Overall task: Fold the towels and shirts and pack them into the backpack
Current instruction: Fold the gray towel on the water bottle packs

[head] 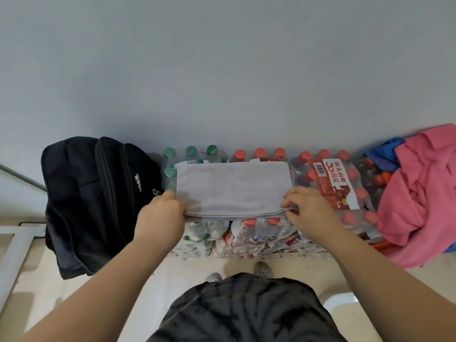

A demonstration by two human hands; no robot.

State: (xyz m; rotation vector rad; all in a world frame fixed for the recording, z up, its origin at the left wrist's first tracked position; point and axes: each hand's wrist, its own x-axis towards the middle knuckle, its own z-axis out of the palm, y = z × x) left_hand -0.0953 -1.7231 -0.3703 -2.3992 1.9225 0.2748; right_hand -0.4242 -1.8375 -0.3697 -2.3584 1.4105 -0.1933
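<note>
A grey towel point(232, 188) is laid flat on top of shrink-wrapped packs of water bottles point(256, 233), folded into a wide rectangle, with its stitched near edge lined up along the front of the packs. The near left corner of the towel is gripped by the left hand point(162, 211), fingers curled round the edge. The near right corner is pinched by the right hand point(308, 208), thumb under and fingers on top of the hem. Both forearms are stretched forward from the bottom of the view

A black backpack point(98, 193) is stood on the floor point(190, 275) left of the packs, touching them and leaned against the wall point(222, 70); its zips are seen along the top, whether open or closed cannot be told. Green-capped bottles point(191, 151) are seen just behind the towel's far left corner, red-capped bottles point(259, 153) behind its middle. A pack with a red and white label point(333, 183) is sat just right of the towel, touching the right hand's side

A crumpled pink garment point(417, 206) is heaped on the far right end of the packs, well apart from the towel, with a blue garment point(385, 154) partly tucked under its upper left. A white frame point(17, 245) is seen at the left edge on the floor. A dark patterned shirt point(246, 312) is worn by the person, and light shoes point(262, 269) are seen below the packs
</note>
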